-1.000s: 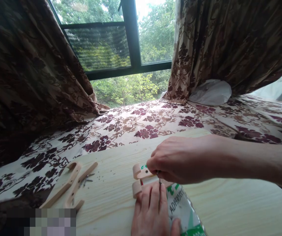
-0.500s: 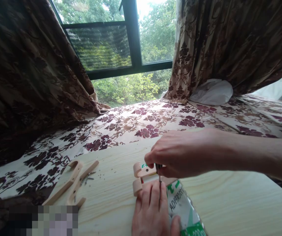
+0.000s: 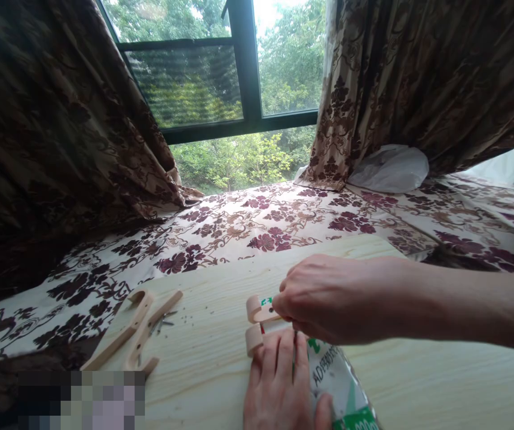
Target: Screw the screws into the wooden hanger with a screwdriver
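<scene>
Two pale wooden hooks lie side by side over a green-and-white printed pack (image 3: 344, 379), on a light wooden board (image 3: 203, 358). My left hand (image 3: 279, 379) rests flat on the nearer hook (image 3: 254, 339), fingers stretched out and thumb spread onto the pack. Above them, my right hand (image 3: 329, 295) is closed around a small metal tool with a thin shaft, now almost wholly hidden by the fingers. The farther hook (image 3: 263, 312), with a dark hole in it, shows just left of my right fingers.
On the board's left lie two more curved wooden hooks (image 3: 120, 334) (image 3: 143, 346), with several small screws (image 3: 162, 322) beside them. Floral cloth (image 3: 266, 239) spreads beyond the board. A white plastic bag (image 3: 391, 168) sits by the curtain (image 3: 342, 119) under the window (image 3: 250, 71).
My right hand has lowered slightly toward the nearer hook and turned, covering the metal tool that showed before. My left hand stays pressed in place; the view has shifted a little.
</scene>
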The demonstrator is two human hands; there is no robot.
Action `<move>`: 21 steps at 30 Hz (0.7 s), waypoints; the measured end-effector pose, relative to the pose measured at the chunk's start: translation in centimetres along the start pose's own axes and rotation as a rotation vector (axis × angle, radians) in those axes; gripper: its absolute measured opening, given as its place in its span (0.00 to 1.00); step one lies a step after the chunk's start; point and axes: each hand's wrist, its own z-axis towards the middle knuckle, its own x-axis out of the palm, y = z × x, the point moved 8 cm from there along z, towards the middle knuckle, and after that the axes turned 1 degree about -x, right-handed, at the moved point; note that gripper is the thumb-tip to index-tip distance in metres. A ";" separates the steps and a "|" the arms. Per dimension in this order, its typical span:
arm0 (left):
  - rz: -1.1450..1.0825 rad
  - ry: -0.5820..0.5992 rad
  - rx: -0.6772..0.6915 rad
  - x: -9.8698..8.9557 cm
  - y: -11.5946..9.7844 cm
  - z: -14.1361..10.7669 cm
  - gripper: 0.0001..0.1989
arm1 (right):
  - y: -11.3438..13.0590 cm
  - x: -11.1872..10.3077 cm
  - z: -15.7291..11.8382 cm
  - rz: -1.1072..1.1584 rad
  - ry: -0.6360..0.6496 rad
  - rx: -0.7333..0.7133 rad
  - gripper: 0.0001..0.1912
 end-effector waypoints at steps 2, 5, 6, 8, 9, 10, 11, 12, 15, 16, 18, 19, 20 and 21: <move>0.005 0.012 -0.037 0.0 0.1 0.0 0.31 | 0.3 0.2 -0.1 0.001 0.003 -0.007 0.05; 0.004 0.000 -0.011 -0.4 -0.1 0.1 0.31 | 0.3 0.3 0.0 -0.011 0.026 0.017 0.05; -0.007 0.001 -0.003 -0.5 -0.2 0.2 0.31 | 0.3 0.3 0.1 -0.013 0.030 0.024 0.05; -0.044 0.025 -0.022 -0.7 0.0 0.4 0.31 | 0.3 0.2 0.3 -0.020 0.034 0.037 0.05; -0.070 0.046 -0.047 -0.7 0.1 0.4 0.31 | 0.3 0.1 0.3 -0.023 0.039 0.049 0.05; -0.101 0.070 -0.070 -0.6 0.2 0.5 0.31 | 0.2 0.1 0.4 -0.027 0.042 0.064 0.06; -0.133 0.085 -0.103 -0.7 0.2 0.6 0.31 | 0.1 0.1 0.3 -0.030 0.043 0.082 0.06; -0.167 0.095 -0.143 -0.7 0.3 0.7 0.31 | 0.0 0.1 0.3 -0.033 0.043 0.100 0.07; -0.258 0.105 -0.273 -1.2 0.4 1.0 0.28 | -0.1 -0.1 -0.2 -0.038 0.033 0.145 0.08; -0.282 0.123 -0.314 -1.3 0.5 1.1 0.28 | -0.1 -0.1 -0.4 -0.037 0.031 0.150 0.08; -0.339 0.214 -0.366 -1.2 0.3 1.2 0.28 | 0.0 -0.1 -0.7 -0.033 0.029 0.155 0.09; -0.365 0.260 -0.391 -1.2 0.3 1.3 0.28 | 0.1 0.0 -0.7 -0.030 0.027 0.154 0.09; -0.388 0.299 -0.404 -1.2 0.2 1.3 0.27 | 0.2 0.0 -0.8 -0.028 0.022 0.151 0.09; -0.405 0.323 -0.414 -1.2 0.2 1.3 0.27 | 0.2 0.1 -0.8 -0.027 0.013 0.149 0.09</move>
